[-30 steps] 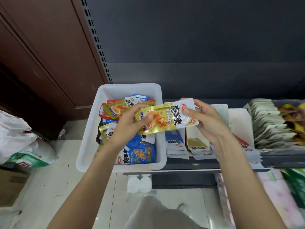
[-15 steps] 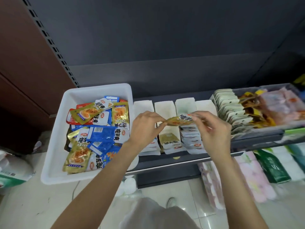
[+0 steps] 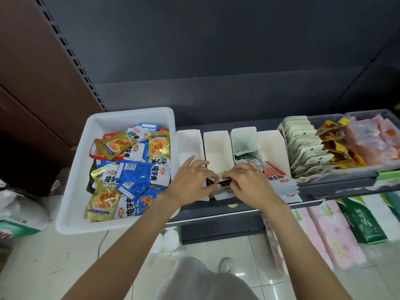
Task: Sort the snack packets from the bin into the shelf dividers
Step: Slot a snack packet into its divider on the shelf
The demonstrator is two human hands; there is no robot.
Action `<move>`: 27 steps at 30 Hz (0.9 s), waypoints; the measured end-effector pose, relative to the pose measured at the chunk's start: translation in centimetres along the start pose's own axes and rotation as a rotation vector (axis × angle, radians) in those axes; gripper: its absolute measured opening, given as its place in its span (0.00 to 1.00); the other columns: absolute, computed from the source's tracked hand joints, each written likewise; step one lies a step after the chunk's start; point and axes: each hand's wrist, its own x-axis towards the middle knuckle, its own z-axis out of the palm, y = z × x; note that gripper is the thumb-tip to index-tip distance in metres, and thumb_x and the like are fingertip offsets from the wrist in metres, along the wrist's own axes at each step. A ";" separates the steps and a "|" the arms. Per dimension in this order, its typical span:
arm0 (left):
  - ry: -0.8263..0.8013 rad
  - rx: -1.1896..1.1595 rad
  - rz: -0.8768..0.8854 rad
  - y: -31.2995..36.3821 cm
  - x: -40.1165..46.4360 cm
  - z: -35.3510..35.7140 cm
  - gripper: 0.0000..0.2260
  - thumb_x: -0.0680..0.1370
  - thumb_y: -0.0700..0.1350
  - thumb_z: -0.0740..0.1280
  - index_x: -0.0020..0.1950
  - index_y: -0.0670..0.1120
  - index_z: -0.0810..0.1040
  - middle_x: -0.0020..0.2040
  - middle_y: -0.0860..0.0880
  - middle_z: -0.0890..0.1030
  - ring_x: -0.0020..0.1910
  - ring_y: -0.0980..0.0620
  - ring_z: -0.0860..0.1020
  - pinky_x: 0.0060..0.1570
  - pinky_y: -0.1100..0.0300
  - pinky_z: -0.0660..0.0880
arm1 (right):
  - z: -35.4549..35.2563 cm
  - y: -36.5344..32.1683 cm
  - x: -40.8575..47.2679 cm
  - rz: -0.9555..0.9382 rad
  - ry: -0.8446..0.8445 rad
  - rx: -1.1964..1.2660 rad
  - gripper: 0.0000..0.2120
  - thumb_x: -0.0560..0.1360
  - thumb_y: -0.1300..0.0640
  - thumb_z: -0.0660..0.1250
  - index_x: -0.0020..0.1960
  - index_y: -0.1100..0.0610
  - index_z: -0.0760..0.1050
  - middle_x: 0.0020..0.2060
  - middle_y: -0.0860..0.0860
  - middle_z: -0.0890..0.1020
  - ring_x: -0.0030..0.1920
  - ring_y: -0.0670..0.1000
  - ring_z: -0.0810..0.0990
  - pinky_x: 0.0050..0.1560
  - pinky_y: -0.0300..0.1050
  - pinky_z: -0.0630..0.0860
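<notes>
A white bin [image 3: 73,191] on the shelf's left end holds several gold, blue and red snack packets [image 3: 134,167]. To its right stand white cardboard shelf dividers [image 3: 217,146] in a row. My left hand [image 3: 190,178] and my right hand [image 3: 246,182] both pinch one gold snack packet [image 3: 224,181], held edge-on and low at the front of the second divider. My fingers hide most of the packet. White packets lie under it in that slot. The third divider holds green packets [image 3: 246,158] and the fourth holds red ones [image 3: 276,175].
Further right on the shelf, clear trays hold a row of pale packets [image 3: 307,148] and orange and pink snacks [image 3: 363,144]. Tissue packs [image 3: 331,232] sit on the lower shelf. A dark back panel rises behind. White bags [image 3: 19,213] lie on the floor at the left.
Both hands have carried the gold packet from beside the bin over to the dividers and lowered it into the second slot. The camera view has swung rightward.
</notes>
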 end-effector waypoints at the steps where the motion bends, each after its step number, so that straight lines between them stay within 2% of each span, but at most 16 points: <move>1: -0.030 -0.011 -0.007 0.0 -0.1 0.1 0.16 0.77 0.58 0.63 0.60 0.53 0.79 0.61 0.49 0.79 0.68 0.54 0.67 0.72 0.55 0.52 | -0.2 0.0 -0.1 0.008 -0.047 0.007 0.16 0.72 0.57 0.58 0.54 0.54 0.81 0.46 0.51 0.83 0.53 0.52 0.77 0.57 0.47 0.66; 4: -0.071 -0.077 -0.013 -0.2 -0.5 -0.1 0.16 0.77 0.58 0.63 0.62 0.55 0.78 0.62 0.50 0.78 0.64 0.53 0.71 0.66 0.56 0.65 | -0.6 0.1 -0.3 0.020 -0.143 0.059 0.18 0.74 0.56 0.56 0.58 0.52 0.80 0.52 0.50 0.83 0.56 0.51 0.76 0.60 0.44 0.62; 6: -0.019 -0.120 -0.008 -0.2 -1.1 -0.8 0.14 0.77 0.55 0.65 0.60 0.54 0.79 0.58 0.52 0.80 0.60 0.53 0.74 0.59 0.56 0.71 | -1.0 -0.1 -0.3 0.026 -0.153 0.101 0.16 0.76 0.59 0.59 0.60 0.52 0.79 0.54 0.50 0.82 0.56 0.51 0.77 0.60 0.44 0.64; 8: 0.118 -0.155 -0.042 -0.4 -2.2 -1.9 0.11 0.77 0.51 0.66 0.58 0.52 0.81 0.52 0.52 0.82 0.54 0.54 0.77 0.52 0.61 0.72 | -1.8 -0.8 -0.1 0.064 -0.104 0.196 0.16 0.76 0.62 0.61 0.61 0.53 0.78 0.54 0.49 0.82 0.55 0.51 0.78 0.57 0.44 0.69; 11: 0.370 -0.180 -0.210 -2.4 -4.9 -3.4 0.08 0.76 0.46 0.68 0.54 0.50 0.82 0.48 0.53 0.83 0.48 0.59 0.76 0.43 0.71 0.69 | -2.8 -3.3 1.5 0.065 -0.021 0.374 0.15 0.77 0.64 0.60 0.60 0.53 0.78 0.52 0.48 0.83 0.52 0.49 0.80 0.55 0.44 0.76; 13: 0.445 -0.198 -0.338 -4.8 -6.9 -4.0 0.08 0.76 0.44 0.68 0.55 0.49 0.81 0.46 0.52 0.83 0.46 0.56 0.77 0.41 0.65 0.75 | -2.6 -5.6 3.3 0.038 -0.023 0.456 0.15 0.78 0.64 0.61 0.60 0.53 0.78 0.51 0.47 0.84 0.51 0.47 0.81 0.56 0.44 0.77; 15: 0.453 -0.154 -0.460 -7.5 -8.8 -4.4 0.10 0.76 0.42 0.69 0.56 0.48 0.80 0.46 0.52 0.82 0.46 0.52 0.79 0.41 0.58 0.77 | -1.8 -8.1 5.5 0.015 -0.054 0.516 0.13 0.78 0.63 0.61 0.59 0.54 0.78 0.51 0.48 0.84 0.51 0.47 0.81 0.56 0.44 0.77; 18: 0.424 -0.061 -0.648 -11.1 -11.0 -4.8 0.12 0.75 0.42 0.69 0.58 0.46 0.79 0.52 0.47 0.82 0.52 0.45 0.78 0.48 0.52 0.75 | 0.4 -11.5 9.5 -0.027 -0.099 0.547 0.12 0.79 0.62 0.61 0.59 0.56 0.78 0.53 0.50 0.83 0.52 0.48 0.81 0.55 0.45 0.77; 21: 0.387 -0.063 -0.780 -13.8 -12.2 -4.8 0.16 0.75 0.42 0.69 0.62 0.43 0.76 0.58 0.42 0.79 0.57 0.41 0.75 0.54 0.49 0.72 | 3.2 -14.3 13.8 -0.085 -0.136 0.439 0.15 0.78 0.63 0.60 0.62 0.56 0.76 0.59 0.51 0.80 0.57 0.51 0.78 0.56 0.43 0.74; 24: 0.403 -0.154 -0.854 -15.7 -12.2 -5.2 0.19 0.76 0.44 0.68 0.66 0.44 0.73 0.61 0.42 0.76 0.59 0.41 0.74 0.57 0.49 0.71 | 6.0 -16.5 18.2 -0.167 -0.161 0.294 0.21 0.78 0.64 0.60 0.70 0.55 0.69 0.69 0.52 0.71 0.68 0.52 0.70 0.66 0.45 0.66; 27: 0.428 -0.163 -0.819 -17.5 -11.4 -5.8 0.20 0.76 0.44 0.67 0.67 0.42 0.71 0.62 0.42 0.75 0.60 0.42 0.73 0.60 0.50 0.70 | 8.4 -18.0 22.1 -0.221 -0.165 0.155 0.30 0.75 0.67 0.63 0.75 0.53 0.59 0.74 0.53 0.62 0.73 0.53 0.61 0.72 0.48 0.59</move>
